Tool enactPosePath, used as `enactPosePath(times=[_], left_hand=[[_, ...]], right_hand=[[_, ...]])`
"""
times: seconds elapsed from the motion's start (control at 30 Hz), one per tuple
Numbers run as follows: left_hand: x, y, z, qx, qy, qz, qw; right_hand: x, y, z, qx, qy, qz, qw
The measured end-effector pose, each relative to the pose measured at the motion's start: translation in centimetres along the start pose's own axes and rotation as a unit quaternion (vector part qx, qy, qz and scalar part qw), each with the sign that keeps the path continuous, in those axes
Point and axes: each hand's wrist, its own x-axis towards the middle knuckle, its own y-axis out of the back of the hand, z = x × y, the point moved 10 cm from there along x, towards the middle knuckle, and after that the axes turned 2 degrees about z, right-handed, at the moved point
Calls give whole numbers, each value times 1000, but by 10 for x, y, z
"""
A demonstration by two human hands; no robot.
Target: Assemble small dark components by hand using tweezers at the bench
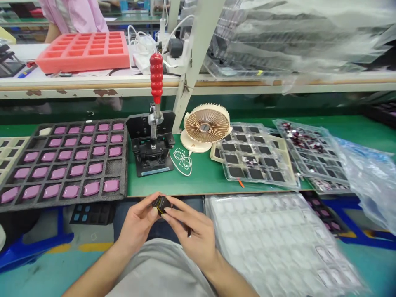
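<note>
Both hands meet just below the front edge of the green bench. My left hand [137,225] and my right hand [190,233] pinch a small black part [161,203] between their fingertips, each hand closed on it. A dark thin piece also shows under my right fingers. Straight ahead on the bench stands a black hand press [151,150] with a red ribbed handle [156,77]. To the left lies a black foam tray [119,167] holding several purple parts [81,155].
A small beige fan [206,126] and its white cable sit right of the press. Clear blister trays [256,159] with dark parts lie further right, and a clear empty tray [278,243] rests by my right arm. A red foam tray [86,49] is on the shelf; a person in pink stands behind.
</note>
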Motion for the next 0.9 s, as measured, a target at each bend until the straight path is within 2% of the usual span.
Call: enactPosePath(times=[0.2, 0.33, 0.5, 0.9], left_hand=[[-3, 2, 7, 74, -38, -11, 996], [-4, 3, 13, 103, -58, -9, 993], [-6, -1, 17, 105, -79, -28, 991], [-6, -5, 21, 105, -82, -27, 991]], right_hand=[[0, 2, -7, -3, 29, -24, 999], [3, 2, -11, -6, 24, -39, 999], [4, 3, -16, -3, 38, -48, 998], [1, 3, -15, 3, 66, -47, 997]])
